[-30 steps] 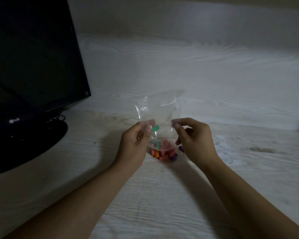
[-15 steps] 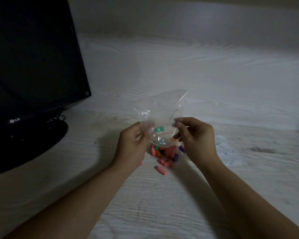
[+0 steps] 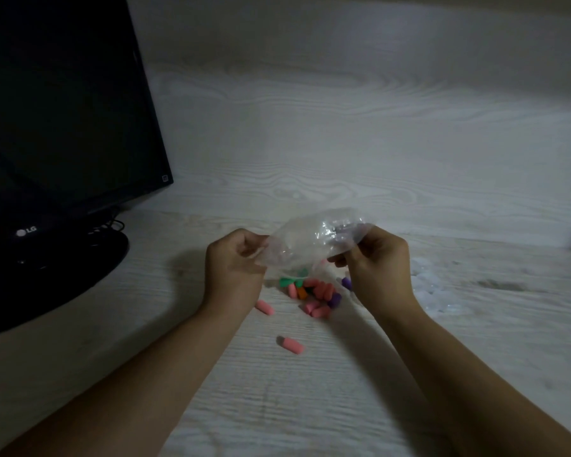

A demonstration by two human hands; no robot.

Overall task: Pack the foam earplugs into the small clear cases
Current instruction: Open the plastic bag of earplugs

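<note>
Both hands are raised just above the pale wood-grain surface, holding a clear plastic bag between them. The left hand has its grip clamped on the bag's left edge, fingers curled in and pinching the film. The right hand has its grip clamped on the bag's right edge, thumb and fingertips pressed together on the crumpled plastic. The bag hangs tilted, its lower side open toward the surface. Right beneath it, between the two hands, lies a small heap of foam earplugs in pink, green, orange and purple, touching one another. One pink earplug lies apart from the heap, just near of the left hand. Another pink earplug lies nearer still, well apart from the heap, between the two forearms. To the right of the right hand, on the surface, sits a loose cluster of small clear cases, blurred and hard to count. At far left stands a dark monitor on a round black base, with cables behind its stand.
</note>
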